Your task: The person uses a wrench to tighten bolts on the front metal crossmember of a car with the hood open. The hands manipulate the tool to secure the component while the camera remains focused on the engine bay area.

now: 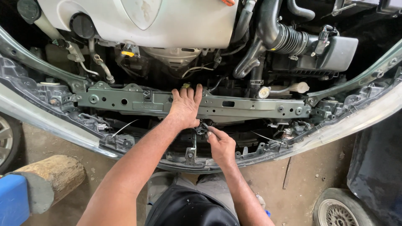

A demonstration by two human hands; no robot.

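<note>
I look down into a car's open engine bay with the front bumper off. My left hand [185, 107] lies flat, fingers together, on the grey-green metal crossmember [251, 104] at its middle. Just below it, my right hand [221, 144] pinches a small dark metal latch part [202, 128] that sits on top of a vertical centre bracket [191, 154]. What exactly sits between those fingertips is too small to make out.
A white engine cover [167, 21] and a black ribbed air hose [289, 39] fill the back. A wooden log [54, 178] and blue object [12, 201] lie at lower left. One wheel [339, 209] lies on the floor at lower right; another [6, 138] shows at the left edge.
</note>
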